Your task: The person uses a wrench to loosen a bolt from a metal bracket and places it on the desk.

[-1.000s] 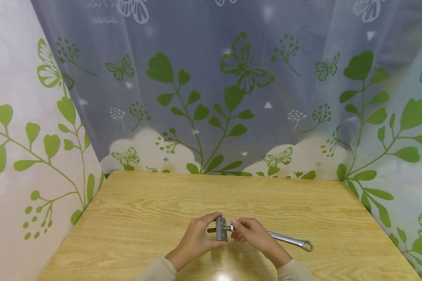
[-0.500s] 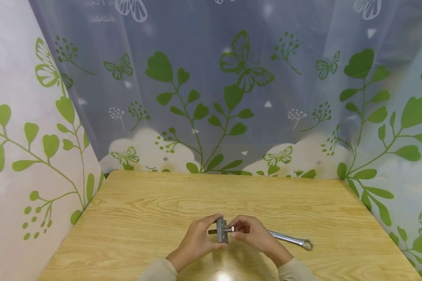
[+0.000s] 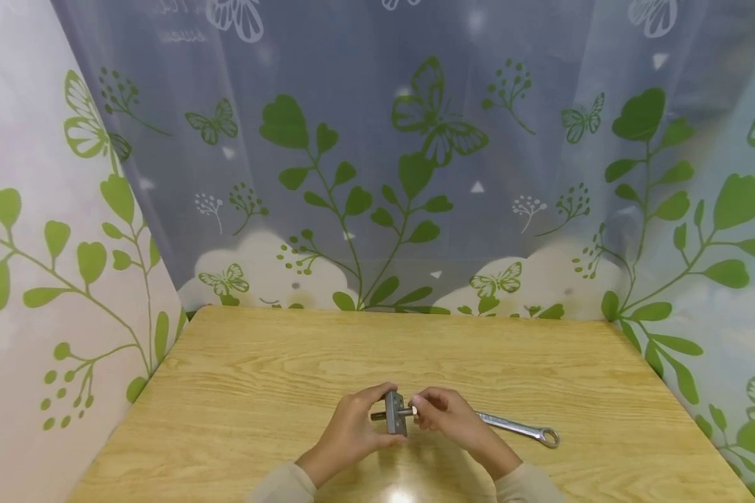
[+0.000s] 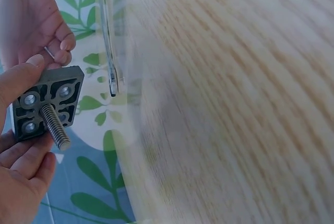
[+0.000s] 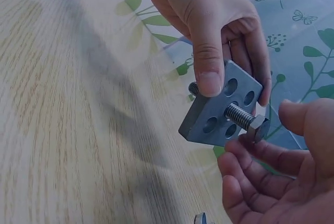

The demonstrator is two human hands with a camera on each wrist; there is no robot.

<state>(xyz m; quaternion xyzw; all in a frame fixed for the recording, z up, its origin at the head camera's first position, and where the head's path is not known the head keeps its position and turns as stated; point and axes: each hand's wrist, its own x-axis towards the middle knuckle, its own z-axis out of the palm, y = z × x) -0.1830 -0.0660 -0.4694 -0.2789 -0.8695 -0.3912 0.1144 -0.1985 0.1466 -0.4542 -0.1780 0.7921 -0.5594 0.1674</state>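
A square grey metal plate (image 5: 214, 114) with several holes is held on edge by my left hand (image 3: 352, 425), thumb and fingers on opposite edges. Through its middle runs a hex bolt (image 5: 241, 117); the threaded end (image 4: 55, 126) juts from the face seen in the left wrist view. That face is recessed and ribbed. My right hand (image 3: 449, 418) is at the hex head (image 5: 258, 129). In the right wrist view its loosely bent fingers (image 5: 261, 153) touch the head from below, while the thumb stands apart from it.
A chrome wrench (image 3: 519, 427) lies on the wood-grain table (image 3: 277, 363) to the right, its near end hidden behind my right hand. Curtains (image 3: 352, 140) printed with leaves and butterflies hang at the back and both sides.
My right fingers and thumb have shifted around the bolt head; half a second ago the thumb was lower, below the head. The left hand and plate have hardly moved. The wrench lies still.
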